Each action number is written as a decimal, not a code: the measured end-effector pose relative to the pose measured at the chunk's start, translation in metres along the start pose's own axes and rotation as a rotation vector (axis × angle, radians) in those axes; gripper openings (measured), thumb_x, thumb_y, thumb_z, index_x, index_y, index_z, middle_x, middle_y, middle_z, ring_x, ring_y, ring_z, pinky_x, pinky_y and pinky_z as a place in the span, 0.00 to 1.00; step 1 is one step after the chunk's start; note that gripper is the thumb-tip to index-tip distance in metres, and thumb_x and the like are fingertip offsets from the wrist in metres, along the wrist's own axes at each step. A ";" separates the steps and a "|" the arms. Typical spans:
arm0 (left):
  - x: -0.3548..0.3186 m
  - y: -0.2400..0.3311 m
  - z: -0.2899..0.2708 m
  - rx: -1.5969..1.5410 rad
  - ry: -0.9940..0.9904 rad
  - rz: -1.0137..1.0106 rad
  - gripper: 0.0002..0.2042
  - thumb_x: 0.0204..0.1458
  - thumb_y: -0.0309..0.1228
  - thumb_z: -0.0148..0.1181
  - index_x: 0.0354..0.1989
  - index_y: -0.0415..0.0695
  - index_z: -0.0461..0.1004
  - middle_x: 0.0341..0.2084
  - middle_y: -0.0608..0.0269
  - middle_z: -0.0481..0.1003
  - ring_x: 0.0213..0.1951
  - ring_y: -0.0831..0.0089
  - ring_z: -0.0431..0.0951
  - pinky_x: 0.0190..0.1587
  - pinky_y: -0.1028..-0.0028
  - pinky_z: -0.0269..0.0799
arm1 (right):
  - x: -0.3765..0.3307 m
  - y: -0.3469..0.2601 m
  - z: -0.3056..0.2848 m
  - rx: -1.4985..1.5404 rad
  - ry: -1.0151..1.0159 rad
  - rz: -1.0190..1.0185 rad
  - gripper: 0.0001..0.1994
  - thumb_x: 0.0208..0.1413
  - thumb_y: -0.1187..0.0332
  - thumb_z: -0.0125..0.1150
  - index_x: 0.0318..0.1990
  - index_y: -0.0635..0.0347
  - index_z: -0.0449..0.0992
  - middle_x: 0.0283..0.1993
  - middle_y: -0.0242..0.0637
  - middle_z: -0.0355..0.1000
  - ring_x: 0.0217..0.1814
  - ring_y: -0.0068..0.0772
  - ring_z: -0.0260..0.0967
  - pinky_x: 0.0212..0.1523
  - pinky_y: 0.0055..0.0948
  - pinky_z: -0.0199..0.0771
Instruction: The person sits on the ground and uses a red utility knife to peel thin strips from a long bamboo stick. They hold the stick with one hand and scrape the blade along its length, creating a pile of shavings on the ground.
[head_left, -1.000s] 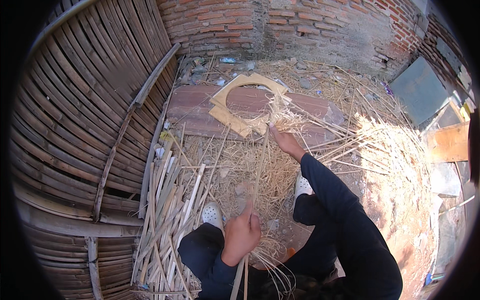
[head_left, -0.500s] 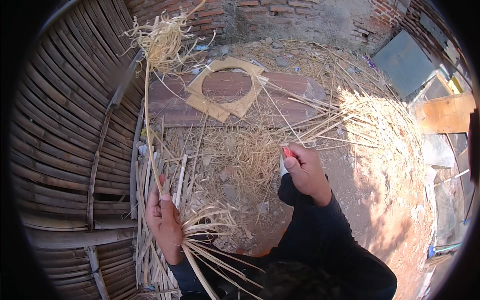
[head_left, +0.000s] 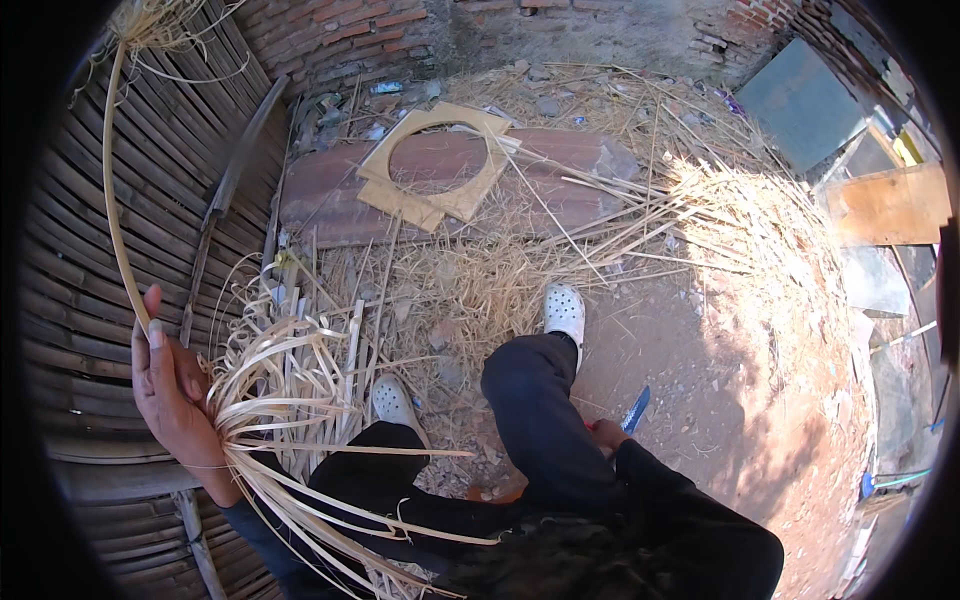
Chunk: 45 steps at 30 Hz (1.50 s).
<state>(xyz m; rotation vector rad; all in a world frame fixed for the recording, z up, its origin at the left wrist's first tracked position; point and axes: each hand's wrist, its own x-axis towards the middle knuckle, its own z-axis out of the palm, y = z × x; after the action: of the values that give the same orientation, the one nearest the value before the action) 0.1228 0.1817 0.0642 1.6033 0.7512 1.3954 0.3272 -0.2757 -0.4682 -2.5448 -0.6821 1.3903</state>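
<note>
My left hand (head_left: 172, 390), raised at the left by the slatted wall, is closed around a long pale bamboo strip (head_left: 112, 195). This strip bows upward to a tangle of curled shavings (head_left: 172, 22) at its top end. Against my left palm and wrist fans a bunch of thin, curling bamboo strips (head_left: 262, 420), their lower ends trailing over my lap. Low beside my right knee, my right hand (head_left: 606, 437) is closed on a knife, its blue blade (head_left: 636, 410) pointing up and away. A little red shows at the grip; my leg and sleeve hide part of this hand.
A board with a round hole (head_left: 460, 205) lies on a brown plank (head_left: 320, 195) ahead. Shavings and loose sticks (head_left: 650, 225) litter the ground. A bamboo-slat wall (head_left: 90, 270) stands close at left, a brick wall (head_left: 350, 30) behind. White clogs (head_left: 565, 312) are on my feet.
My left hand has moved left and slightly up, carrying the strip and bunch with it. My right hand has dropped toward me beside the knee, and the knife's blue blade now shows.
</note>
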 end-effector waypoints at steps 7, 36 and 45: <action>0.090 -0.011 0.051 -0.084 -0.063 0.160 0.15 0.61 0.31 0.51 0.54 0.38 0.70 0.14 0.77 0.58 0.15 0.91 0.53 0.17 0.86 0.47 | 0.024 0.035 0.043 -0.004 0.066 0.104 0.33 0.51 0.39 0.50 0.36 0.68 0.79 0.44 0.57 0.74 0.53 0.54 0.70 0.51 0.42 0.69; 0.112 -0.170 0.110 -0.308 0.188 0.120 0.15 0.61 0.37 0.43 0.23 0.47 0.57 0.14 0.71 0.50 0.16 0.81 0.47 0.22 0.77 0.45 | 0.188 -0.183 -0.162 -0.743 0.291 0.159 0.22 0.61 0.62 0.33 0.61 0.60 0.52 0.63 0.37 0.44 0.66 0.37 0.38 0.65 0.42 0.31; 0.108 -0.170 0.117 -0.336 0.142 0.179 0.15 0.62 0.35 0.45 0.22 0.48 0.55 0.12 0.72 0.51 0.14 0.81 0.49 0.19 0.77 0.46 | 0.165 -0.205 -0.177 -0.929 0.226 0.175 0.27 0.64 0.67 0.25 0.71 0.58 0.42 0.76 0.33 0.32 0.78 0.34 0.25 0.74 0.43 0.16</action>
<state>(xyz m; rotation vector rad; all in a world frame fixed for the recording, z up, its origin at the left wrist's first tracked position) 0.2736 0.3268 -0.0384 1.3429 0.4307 1.6798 0.4859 -0.0054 -0.4228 -3.4472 -1.3203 0.8974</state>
